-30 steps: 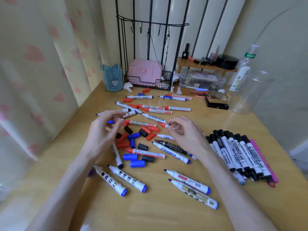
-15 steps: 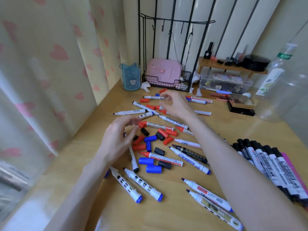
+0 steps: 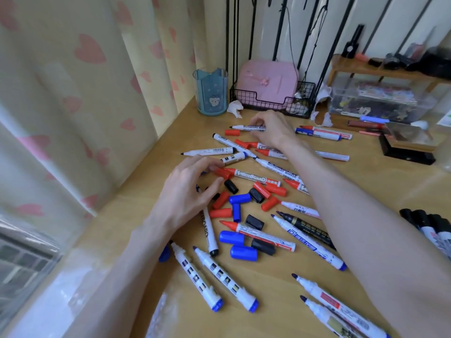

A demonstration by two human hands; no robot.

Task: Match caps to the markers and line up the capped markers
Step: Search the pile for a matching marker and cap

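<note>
Right hand pinches slim white marker | left hand curled at glossy red cap — grip unclear

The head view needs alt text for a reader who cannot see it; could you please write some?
A person's right hand reaches across a wooden desk to grip a black-tipped marker, while the left hand pinches the end of a red marker. Uncapped markers and loose red, blue and black caps lie scattered around them.
</note>
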